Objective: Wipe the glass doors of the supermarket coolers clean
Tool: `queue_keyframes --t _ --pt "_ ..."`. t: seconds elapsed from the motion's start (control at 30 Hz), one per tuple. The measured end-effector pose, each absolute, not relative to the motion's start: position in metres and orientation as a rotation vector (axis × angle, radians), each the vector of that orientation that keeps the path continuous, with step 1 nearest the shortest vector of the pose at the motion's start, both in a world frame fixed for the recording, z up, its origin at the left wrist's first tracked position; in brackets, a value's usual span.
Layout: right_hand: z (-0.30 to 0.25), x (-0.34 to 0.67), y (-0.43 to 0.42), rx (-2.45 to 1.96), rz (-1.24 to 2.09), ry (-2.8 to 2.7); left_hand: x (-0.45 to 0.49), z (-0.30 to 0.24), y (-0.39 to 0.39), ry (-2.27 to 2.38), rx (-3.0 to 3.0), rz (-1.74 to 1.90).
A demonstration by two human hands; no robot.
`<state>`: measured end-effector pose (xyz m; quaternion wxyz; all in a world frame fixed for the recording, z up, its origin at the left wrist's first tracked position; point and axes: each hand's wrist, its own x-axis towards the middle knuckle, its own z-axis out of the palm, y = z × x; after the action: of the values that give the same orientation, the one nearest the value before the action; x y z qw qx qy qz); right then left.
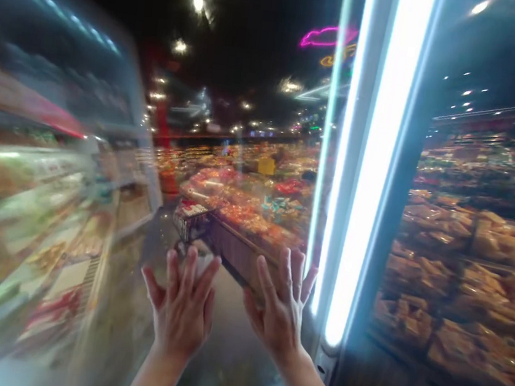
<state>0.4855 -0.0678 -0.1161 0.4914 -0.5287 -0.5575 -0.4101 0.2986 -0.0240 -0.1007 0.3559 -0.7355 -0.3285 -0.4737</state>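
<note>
My left hand (pixel 183 308) and my right hand (pixel 280 307) are both raised in front of me, palms forward and fingers spread, holding nothing. They seem to rest flat on a glass door pane (pixel 241 172) through which a shop aisle shows. My right hand sits close to the lit door frame (pixel 367 168) with its bright vertical light strips. The whole picture is smeared by motion.
Blurred refrigerated shelves (pixel 26 222) with packaged goods line the left. Behind glass on the right are shelves of packaged food (pixel 462 272). A shopping cart (pixel 192 219) stands beside a long display bin (pixel 254 217) down the aisle. Neon signs (pixel 326 36) hang overhead.
</note>
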Motion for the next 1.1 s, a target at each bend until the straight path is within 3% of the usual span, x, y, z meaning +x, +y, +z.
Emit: queue_keyframes --t 0.1,0.27,0.43,0.63,0.83,1.0,1.1 --pt "-0.112 0.484 -0.068 -1.272 -0.973 -1.388 0.296 -0.116 -0.027 -0.864 -1.940 -1.190" --pt "-0.100 0.481 -0.072 -1.256 -0.933 -1.359 0.288 -0.081 -0.024 -0.973 -1.863 -1.264" --pt "-0.093 0.476 -0.072 -1.215 -0.910 -1.384 0.283 -0.100 -0.026 -0.913 -1.834 -1.198" --pt "-0.080 0.463 -0.065 -1.170 -0.938 -1.442 0.273 -0.080 -0.022 -1.058 -1.737 -1.313" --pt "-0.089 0.442 -0.059 -1.153 -0.928 -1.443 0.252 -0.140 -0.026 -1.060 -1.766 -1.317" --pt "-0.093 0.412 -0.051 -1.122 -0.935 -1.395 0.193 -0.087 -0.004 -1.160 -1.671 -1.365" --pt "-0.096 0.392 -0.046 -1.126 -0.948 -1.379 0.164 -0.102 -0.002 -1.207 -1.627 -1.403"
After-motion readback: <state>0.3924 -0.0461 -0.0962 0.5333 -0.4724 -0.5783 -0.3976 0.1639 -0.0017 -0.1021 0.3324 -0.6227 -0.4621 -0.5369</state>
